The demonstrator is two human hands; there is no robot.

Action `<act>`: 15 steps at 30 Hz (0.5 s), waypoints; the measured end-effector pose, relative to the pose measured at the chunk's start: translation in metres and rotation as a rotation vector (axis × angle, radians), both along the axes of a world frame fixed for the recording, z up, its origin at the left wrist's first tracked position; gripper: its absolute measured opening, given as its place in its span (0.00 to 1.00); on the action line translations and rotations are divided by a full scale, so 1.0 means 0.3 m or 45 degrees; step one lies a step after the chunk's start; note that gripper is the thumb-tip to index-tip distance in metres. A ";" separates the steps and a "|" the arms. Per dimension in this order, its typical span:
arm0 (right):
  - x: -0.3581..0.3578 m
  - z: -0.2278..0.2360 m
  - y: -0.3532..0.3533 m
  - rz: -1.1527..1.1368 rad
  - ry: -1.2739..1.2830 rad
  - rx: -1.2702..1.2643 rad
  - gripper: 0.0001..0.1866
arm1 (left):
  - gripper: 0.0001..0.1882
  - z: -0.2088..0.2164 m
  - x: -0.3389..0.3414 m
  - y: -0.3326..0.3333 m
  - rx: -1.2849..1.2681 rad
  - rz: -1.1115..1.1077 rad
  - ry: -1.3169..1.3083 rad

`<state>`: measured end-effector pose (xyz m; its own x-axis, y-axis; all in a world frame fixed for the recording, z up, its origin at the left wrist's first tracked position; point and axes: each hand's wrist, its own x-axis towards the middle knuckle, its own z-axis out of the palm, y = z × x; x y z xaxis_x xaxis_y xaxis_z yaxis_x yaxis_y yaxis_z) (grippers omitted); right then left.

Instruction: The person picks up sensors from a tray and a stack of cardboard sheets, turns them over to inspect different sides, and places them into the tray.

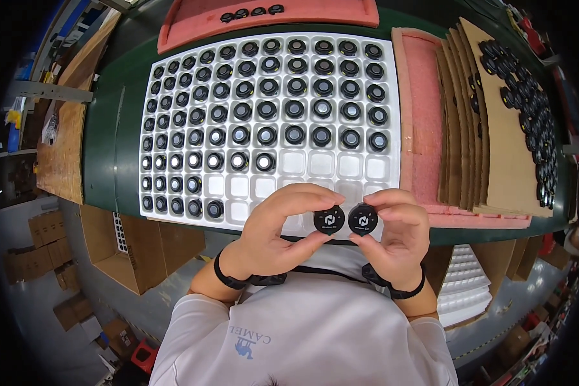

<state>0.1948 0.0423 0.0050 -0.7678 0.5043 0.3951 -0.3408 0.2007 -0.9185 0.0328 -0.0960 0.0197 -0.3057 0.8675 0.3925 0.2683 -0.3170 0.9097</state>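
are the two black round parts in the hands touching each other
Cannot tell. In the head view the left part and right part sit edge to edge, with neither a clear gap nor plain contact visible.

Factory packing bench: compartment tray [341, 168] of identical black caps [294, 109].

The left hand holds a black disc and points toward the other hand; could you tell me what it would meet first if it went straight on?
The left hand with its disc would likely first meet the disc in the right hand; depth is unclear.
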 end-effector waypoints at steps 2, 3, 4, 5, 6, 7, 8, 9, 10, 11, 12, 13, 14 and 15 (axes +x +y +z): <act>-0.002 -0.003 0.000 -0.012 0.028 0.013 0.27 | 0.28 -0.005 0.001 -0.003 -0.013 -0.001 -0.004; -0.002 -0.004 0.001 -0.015 0.026 0.012 0.27 | 0.28 -0.007 0.002 -0.002 -0.019 -0.002 -0.006; -0.004 -0.004 0.001 -0.017 0.027 0.021 0.27 | 0.28 -0.008 0.001 -0.001 -0.019 -0.005 -0.008; -0.004 -0.004 0.002 -0.018 0.029 0.030 0.27 | 0.28 -0.010 0.001 0.001 -0.015 -0.010 -0.011; -0.005 -0.004 0.001 -0.019 0.030 0.039 0.27 | 0.28 -0.012 0.000 0.002 -0.011 -0.016 -0.014; -0.005 -0.004 0.001 -0.019 0.030 0.038 0.27 | 0.29 -0.011 0.000 0.003 -0.007 -0.019 -0.015; -0.005 -0.004 0.000 -0.017 0.022 0.030 0.27 | 0.29 -0.009 0.001 0.003 -0.008 -0.018 -0.016; -0.005 -0.004 -0.001 -0.014 0.015 0.022 0.26 | 0.27 -0.005 0.003 0.003 -0.021 -0.011 -0.029; -0.005 -0.003 -0.001 -0.011 0.007 0.013 0.26 | 0.26 0.000 0.005 0.004 -0.035 -0.003 -0.043; -0.005 -0.003 -0.001 -0.011 0.007 0.012 0.26 | 0.25 0.002 0.006 0.004 -0.048 0.005 -0.057; -0.005 -0.004 0.001 -0.011 0.000 0.030 0.26 | 0.25 -0.001 0.004 0.004 -0.048 0.004 -0.058; -0.006 -0.004 0.004 -0.011 -0.007 0.047 0.26 | 0.23 -0.005 -0.001 0.004 -0.032 -0.011 -0.035; -0.005 -0.003 0.006 -0.010 -0.014 0.064 0.25 | 0.22 -0.009 -0.006 0.005 -0.016 -0.026 -0.012; -0.003 -0.001 0.007 -0.010 -0.015 0.064 0.25 | 0.20 -0.011 -0.008 0.005 0.000 -0.040 0.011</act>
